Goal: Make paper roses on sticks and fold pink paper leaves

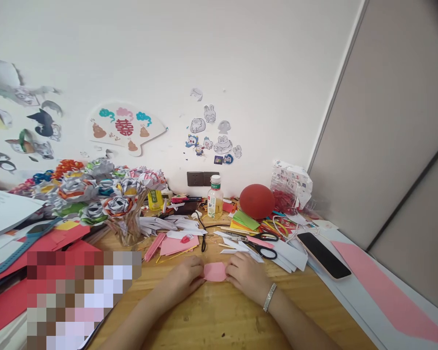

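Observation:
A small piece of pink paper (215, 272) lies between my two hands, low over the wooden table (190, 318). My left hand (186, 275) pinches its left edge with curled fingers. At the right edge, my right hand (245, 273) grips the paper the same way, a shiny bracelet (269, 297) around that wrist. The fingertips on both sides are partly hidden. Beyond the hands are a stack of pink paper sheets (178, 245) and black-handled scissors (266, 250) lying among white paper strips (241, 245).
Paper flowers (120, 206) stand in a holder at the back left. A drink bottle (215, 197), a red balloon (257, 201) and a plastic bag (292, 187) stand along the wall. A phone (324, 255) lies at right, a blue-strapped watch (25, 245) at left on red paper.

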Tool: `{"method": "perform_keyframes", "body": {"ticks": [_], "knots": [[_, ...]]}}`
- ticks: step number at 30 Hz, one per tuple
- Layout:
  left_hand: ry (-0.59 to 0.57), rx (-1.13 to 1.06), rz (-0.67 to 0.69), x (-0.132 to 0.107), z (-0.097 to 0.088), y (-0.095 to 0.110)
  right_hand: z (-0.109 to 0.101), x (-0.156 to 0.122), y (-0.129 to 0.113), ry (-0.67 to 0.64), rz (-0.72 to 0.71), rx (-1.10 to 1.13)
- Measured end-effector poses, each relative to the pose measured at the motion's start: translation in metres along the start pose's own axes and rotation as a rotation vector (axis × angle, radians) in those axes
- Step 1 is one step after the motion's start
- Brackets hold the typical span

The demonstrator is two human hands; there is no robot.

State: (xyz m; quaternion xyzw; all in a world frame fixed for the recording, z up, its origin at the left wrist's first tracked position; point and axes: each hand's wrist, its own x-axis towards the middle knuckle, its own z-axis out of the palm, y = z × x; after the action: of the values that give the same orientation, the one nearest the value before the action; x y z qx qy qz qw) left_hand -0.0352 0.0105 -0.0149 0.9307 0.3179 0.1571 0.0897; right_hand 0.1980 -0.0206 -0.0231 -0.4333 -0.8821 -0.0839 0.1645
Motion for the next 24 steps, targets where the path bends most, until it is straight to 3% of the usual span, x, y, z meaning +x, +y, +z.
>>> {"method": "perform_keyframes", "body": {"ticks": [5, 12, 24], "knots": [[-0.021, 0.072, -0.047, 0.000, -0.001, 0.008, 0.005, 0.000, -0.003, 0.037, 0.061, 0.064], [-0.005, -0.050, -0.200, 0.004, 0.000, 0.013, 0.010, 0.000, -0.005, 0.022, 0.175, 0.174], [-0.006, 0.014, -0.452, 0.014, 0.006, 0.021, 0.009, 0.012, -0.013, 0.011, 0.512, 0.273]]}}
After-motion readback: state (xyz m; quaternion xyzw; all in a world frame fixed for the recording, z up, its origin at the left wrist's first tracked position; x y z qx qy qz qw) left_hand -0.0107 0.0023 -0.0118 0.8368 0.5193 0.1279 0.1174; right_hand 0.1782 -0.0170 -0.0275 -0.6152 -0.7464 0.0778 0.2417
